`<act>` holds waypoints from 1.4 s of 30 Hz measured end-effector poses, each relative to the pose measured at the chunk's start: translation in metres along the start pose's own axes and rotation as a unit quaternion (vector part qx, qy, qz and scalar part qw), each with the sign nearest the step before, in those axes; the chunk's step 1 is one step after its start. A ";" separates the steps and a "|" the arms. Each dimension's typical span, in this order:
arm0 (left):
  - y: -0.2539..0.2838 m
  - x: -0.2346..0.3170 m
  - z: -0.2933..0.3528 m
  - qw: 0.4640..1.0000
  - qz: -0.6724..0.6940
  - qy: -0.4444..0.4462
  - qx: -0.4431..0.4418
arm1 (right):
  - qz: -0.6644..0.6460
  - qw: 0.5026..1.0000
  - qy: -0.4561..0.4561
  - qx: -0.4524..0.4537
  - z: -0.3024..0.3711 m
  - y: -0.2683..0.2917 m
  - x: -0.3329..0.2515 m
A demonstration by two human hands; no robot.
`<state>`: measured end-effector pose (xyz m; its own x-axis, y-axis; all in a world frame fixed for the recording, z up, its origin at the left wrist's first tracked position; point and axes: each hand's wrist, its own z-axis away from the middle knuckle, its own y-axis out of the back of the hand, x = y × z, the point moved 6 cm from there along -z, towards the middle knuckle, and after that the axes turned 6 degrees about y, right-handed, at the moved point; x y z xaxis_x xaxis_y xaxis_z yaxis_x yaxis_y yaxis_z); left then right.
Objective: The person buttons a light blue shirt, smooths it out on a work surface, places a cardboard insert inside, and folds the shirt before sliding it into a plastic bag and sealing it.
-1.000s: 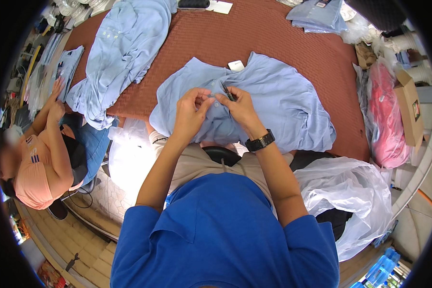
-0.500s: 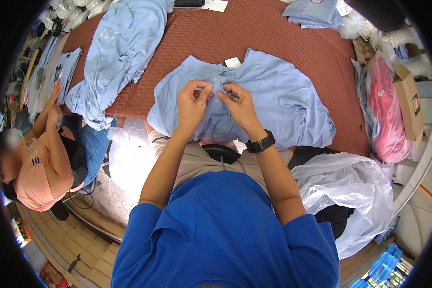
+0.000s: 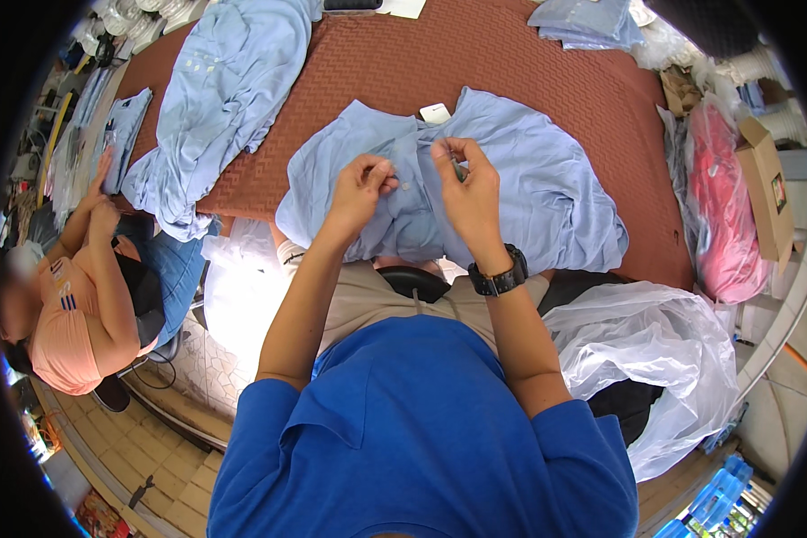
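Note:
A light blue garment [image 3: 538, 193] with a buttoned front lies spread on the brown-covered table in front of me. A white tag [image 3: 435, 114] shows at its neck. Over the left side of the button placket, the fingers of my left hand [image 3: 360, 190] are pinched together; what they hold, if anything, is too small to make out. My right hand [image 3: 472, 193] is raised over the placket's other side, thumb and forefinger close together. A small dark tool [image 3: 461, 171] sits in its curled fingers, mostly hidden. A small pale button [image 3: 405, 186] shows between the hands.
Another light blue garment [image 3: 233, 90] lies on the table [image 3: 386, 63] to the left. A person in a peach top [image 3: 67, 336] sits at the left. Folded bagged garments [image 3: 587, 22] lie far right. Clear plastic [image 3: 655, 350], a pink bundle [image 3: 722, 206] and a carton [image 3: 767, 193] are right.
My right hand has moved up and to the right, away from my left hand. My left hand has shifted only slightly, and the gap between them is wider.

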<state>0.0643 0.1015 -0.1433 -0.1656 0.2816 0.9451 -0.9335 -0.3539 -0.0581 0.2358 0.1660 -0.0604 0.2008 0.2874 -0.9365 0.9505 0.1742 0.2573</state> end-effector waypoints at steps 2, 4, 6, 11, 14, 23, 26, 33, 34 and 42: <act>0.003 0.007 -0.001 0.997 -0.050 -0.035 0.040 | 0.036 0.999 0.023 -0.013 0.002 -0.002 -0.003; 0.005 0.017 -0.003 0.991 -0.088 -0.072 0.068 | 0.076 0.995 0.061 -0.028 0.004 -0.010 0.005; 0.002 0.015 -0.010 0.997 -0.069 -0.040 0.011 | 0.065 0.994 0.068 -0.048 0.005 -0.023 0.018; -0.002 0.010 -0.010 0.999 -0.047 -0.007 -0.026 | 0.026 0.995 -0.018 -0.092 0.003 -0.036 0.030; -0.002 0.009 -0.008 0.998 -0.048 -0.003 -0.035 | 0.013 0.995 -0.012 -0.096 0.001 -0.034 0.026; -0.010 -0.006 0.005 0.987 0.113 0.094 -0.064 | -0.011 0.987 -0.120 -0.107 0.027 -0.019 -0.018; -0.015 0.002 0.011 0.980 0.148 0.103 -0.083 | -0.135 0.947 -0.227 -0.185 0.052 -0.038 -0.002; -0.015 0.003 0.014 0.986 0.120 0.086 -0.072 | -0.105 0.954 -0.210 -0.185 0.064 -0.049 0.020; -0.015 0.002 0.013 0.987 0.119 0.082 -0.075 | -0.123 0.952 -0.210 -0.187 0.065 -0.050 0.017; -0.023 0.007 0.020 0.984 0.149 0.072 -0.061 | -0.109 0.957 -0.206 -0.171 0.064 -0.046 0.024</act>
<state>0.0913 0.0940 -0.1292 -0.4723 0.3089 0.8256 -0.8670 -0.3319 -0.3718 0.2121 0.1051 -0.1101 0.1504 -0.1747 -0.9731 0.8614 0.5061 0.0423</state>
